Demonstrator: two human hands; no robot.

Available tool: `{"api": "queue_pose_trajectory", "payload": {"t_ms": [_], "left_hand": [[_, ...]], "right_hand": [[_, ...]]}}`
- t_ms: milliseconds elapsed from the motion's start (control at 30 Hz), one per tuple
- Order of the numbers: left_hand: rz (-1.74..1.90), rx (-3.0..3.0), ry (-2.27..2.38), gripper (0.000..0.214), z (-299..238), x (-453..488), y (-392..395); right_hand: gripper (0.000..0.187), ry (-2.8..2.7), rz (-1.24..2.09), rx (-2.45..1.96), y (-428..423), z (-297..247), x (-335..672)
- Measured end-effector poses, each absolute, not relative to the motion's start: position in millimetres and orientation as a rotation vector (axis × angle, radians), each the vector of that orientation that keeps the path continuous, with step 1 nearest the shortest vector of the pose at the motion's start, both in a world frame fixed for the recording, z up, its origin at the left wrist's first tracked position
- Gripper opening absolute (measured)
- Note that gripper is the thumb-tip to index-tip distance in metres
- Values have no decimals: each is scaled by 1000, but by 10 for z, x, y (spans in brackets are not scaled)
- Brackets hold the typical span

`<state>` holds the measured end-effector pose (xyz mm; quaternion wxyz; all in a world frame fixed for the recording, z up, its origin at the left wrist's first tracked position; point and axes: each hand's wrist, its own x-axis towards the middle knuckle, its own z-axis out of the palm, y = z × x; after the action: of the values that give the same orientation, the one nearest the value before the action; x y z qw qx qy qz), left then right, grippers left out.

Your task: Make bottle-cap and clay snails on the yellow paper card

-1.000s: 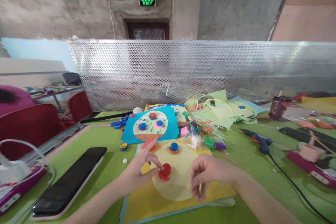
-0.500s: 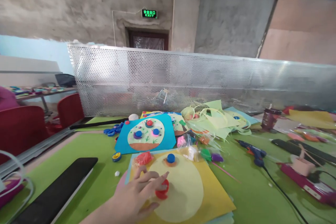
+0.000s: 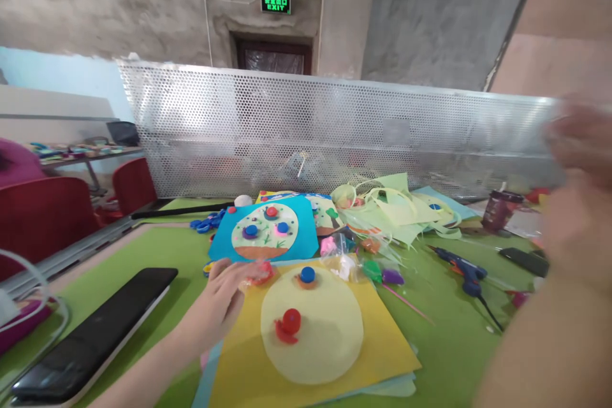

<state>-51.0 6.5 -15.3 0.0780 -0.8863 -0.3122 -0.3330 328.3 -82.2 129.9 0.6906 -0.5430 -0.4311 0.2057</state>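
My left hand [image 3: 220, 301] reaches to the top left corner of the yellow sheet [image 3: 382, 347], its fingers curled on a small clear bag of red clay [image 3: 262, 272]. On the sheet lies a pale round paper [image 3: 327, 344]. A red bottle cap on a red clay blob [image 3: 288, 323] sits near its middle, and a blue cap [image 3: 306, 275] sits at its top edge. My right hand [image 3: 576, 204] is raised at the far right, close to the camera and smeared by motion, so its fingers cannot be read.
A blue card with a finished cap picture [image 3: 268, 233] lies behind the sheet, with blue scissors [image 3: 204, 224] to its left. Small clay bags [image 3: 382, 274], pale paper scraps [image 3: 392, 204], a blue glue gun [image 3: 461, 264] and a dark cup [image 3: 500, 210] lie right. A black slab [image 3: 95, 331] is left, a mesh screen [image 3: 335, 134] behind.
My left hand has left the red cap, which stays on the round paper, and moved up left to the red clay bag. My right hand has risen into view at the right.
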Motion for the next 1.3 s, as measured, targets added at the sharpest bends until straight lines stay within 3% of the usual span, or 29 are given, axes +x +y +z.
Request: {"api": "queue_pose_trajectory", "payload": {"t_ms": [67, 133, 267, 367, 600, 767, 1033, 1300], "left_hand": [[-1006, -2637, -980, 36, -149, -511, 113], [-996, -2650, -960, 31, -148, -486, 136], [-956, -2701, -786, 31, -139, -428, 109], [-924, -2725, -703, 36, -133, -431, 74], [-925, -2789, -678, 39, -130, -489, 109], [-995, -2813, -804, 31, -95, -500, 102], [-1229, -2864, -1252, 20, 35, -208, -11], [-1576, -2960, -1511, 7, 199, 109, 21]], "right_hand": [[42, -1278, 142, -1144, -680, 1342, 3099], [42, -1656, -26, -1237, -447, 1216, 2847], [44, -2029, 36, -1627, 4, 557, 2457], [31, -2104, -44, -1924, 141, 114, 2397], [27, -2106, -147, -2237, 150, -18, 2449], [23, -2126, -35, -2024, 148, 22, 2414], [37, -2073, 380, -1435, -75, 207, 2219], [39, -1984, 600, -1248, -196, 260, 2167]]}}
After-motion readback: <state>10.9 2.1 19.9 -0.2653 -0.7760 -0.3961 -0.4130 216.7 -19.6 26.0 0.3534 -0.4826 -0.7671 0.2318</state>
